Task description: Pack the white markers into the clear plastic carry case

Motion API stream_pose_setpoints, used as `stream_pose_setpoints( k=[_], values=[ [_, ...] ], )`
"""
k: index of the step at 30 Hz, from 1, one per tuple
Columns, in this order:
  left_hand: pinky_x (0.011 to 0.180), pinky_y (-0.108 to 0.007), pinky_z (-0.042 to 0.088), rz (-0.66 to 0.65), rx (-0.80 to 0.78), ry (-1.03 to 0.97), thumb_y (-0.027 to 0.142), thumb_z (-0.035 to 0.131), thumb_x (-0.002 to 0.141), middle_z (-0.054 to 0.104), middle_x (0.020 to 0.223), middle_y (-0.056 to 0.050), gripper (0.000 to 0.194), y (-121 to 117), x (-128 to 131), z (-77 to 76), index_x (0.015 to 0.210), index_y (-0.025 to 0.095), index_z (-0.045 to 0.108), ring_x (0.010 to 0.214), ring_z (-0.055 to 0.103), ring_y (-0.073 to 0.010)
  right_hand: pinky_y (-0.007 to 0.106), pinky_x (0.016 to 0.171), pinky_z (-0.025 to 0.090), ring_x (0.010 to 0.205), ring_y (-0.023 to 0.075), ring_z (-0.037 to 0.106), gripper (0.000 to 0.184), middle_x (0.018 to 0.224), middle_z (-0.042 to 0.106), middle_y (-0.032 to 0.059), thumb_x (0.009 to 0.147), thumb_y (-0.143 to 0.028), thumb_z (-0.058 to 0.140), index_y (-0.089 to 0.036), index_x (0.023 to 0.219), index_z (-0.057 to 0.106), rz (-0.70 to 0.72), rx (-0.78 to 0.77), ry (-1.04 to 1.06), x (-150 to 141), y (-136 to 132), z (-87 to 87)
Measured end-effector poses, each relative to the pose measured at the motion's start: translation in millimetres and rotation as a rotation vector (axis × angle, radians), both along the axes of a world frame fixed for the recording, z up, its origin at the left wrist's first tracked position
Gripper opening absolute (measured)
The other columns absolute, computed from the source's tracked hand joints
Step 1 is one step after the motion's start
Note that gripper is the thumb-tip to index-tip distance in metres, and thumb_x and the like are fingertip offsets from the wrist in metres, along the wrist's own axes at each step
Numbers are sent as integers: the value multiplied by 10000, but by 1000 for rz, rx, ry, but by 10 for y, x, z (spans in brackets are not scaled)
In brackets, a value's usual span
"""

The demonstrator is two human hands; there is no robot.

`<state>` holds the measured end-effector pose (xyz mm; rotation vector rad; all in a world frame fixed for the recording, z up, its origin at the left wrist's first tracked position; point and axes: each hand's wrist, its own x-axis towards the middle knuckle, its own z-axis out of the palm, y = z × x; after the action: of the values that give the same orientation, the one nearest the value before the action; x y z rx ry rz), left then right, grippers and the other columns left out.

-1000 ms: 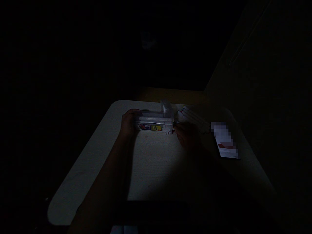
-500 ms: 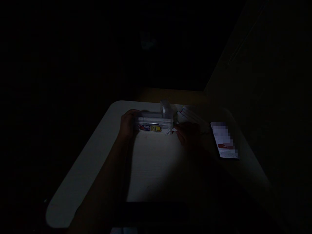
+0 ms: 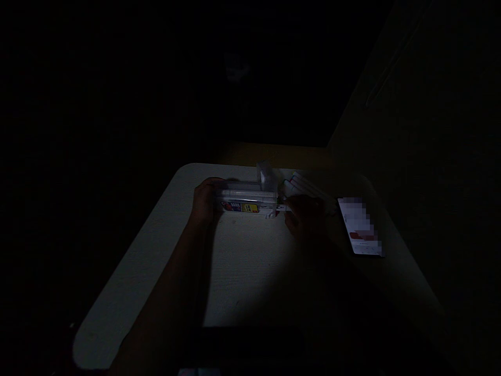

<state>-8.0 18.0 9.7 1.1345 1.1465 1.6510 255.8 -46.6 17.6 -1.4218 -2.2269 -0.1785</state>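
Note:
A clear plastic marker case [image 3: 246, 196] with a coloured label lies on its side on the white table [image 3: 238, 271]. Its lid flap [image 3: 266, 175] stands open at the right end, and white markers show through the wall. My left hand [image 3: 204, 201] is closed around the case's left end. At the open end, my right hand [image 3: 304, 214] pinches a white marker [image 3: 282, 208] that sticks partly out of the case. Several white markers [image 3: 307, 185] lie on the table just beyond my right hand. Deep shadow hides most of the right fingers.
A phone [image 3: 359, 227] with a lit screen lies to the right of my right hand. Behind the table's far edge is a brown strip [image 3: 274, 152] with a dark surface above it. Darkness surrounds the table.
My right hand has moved slightly right, and more of the marker shows between its fingers and the case. The left hand and the case stay in place.

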Motion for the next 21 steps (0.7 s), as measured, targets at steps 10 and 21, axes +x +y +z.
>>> stream_pose_setpoints(
  k=[10,21],
  values=[
    [531,-258,454,-3,-7,-63,278,514,583,623,657,-31,232,-42,68,72,707,139,653,601,579,-163,347,906,368,1020,208,605,320,1174,673,93,905,-150,465,-173,1167,648,96,-134,-44,-72,4,72],
    [544,-246,456,-18,21,-67,302,516,618,629,691,-31,257,23,-17,-62,747,145,672,675,604,-176,366,853,359,936,205,619,394,1120,689,59,886,-117,455,-208,1241,599,105,-137,-62,-45,17,68]
  ],
)
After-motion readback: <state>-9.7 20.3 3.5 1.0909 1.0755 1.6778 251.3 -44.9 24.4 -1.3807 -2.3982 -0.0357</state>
